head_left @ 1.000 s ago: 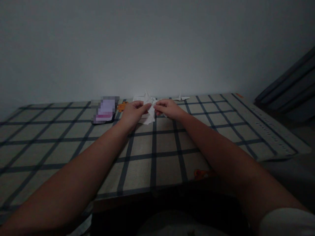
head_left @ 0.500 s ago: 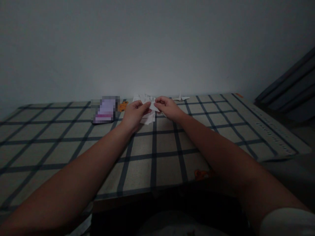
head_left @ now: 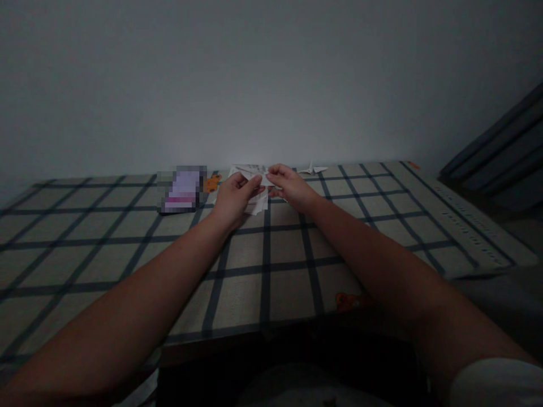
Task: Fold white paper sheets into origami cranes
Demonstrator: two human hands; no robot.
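Between my two hands is a small piece of folded white paper (head_left: 265,181), pinched at either side above the table. My left hand (head_left: 236,195) is closed on its left side, thumb on top. My right hand (head_left: 292,186) grips the right side between thumb and fingers. Under and behind them lie white paper sheets (head_left: 255,207) with dark markings, partly covered by my hands. The exact folds of the held piece are too small and dim to make out. A folded paper crane (head_left: 313,169) rests just beyond my right hand.
A phone with a blurred purple-white screen (head_left: 183,189) stands left of my left hand. The tablecloth (head_left: 288,249) is checked beige and dark blue, with orange bear prints. A pale wall (head_left: 271,85) rises behind the table, and dark draped fabric (head_left: 500,147) hangs at the right.
The held paper has turned and flattened slightly between my fingers; its pointed lower corner no longer shows. My hands have shifted only a little.
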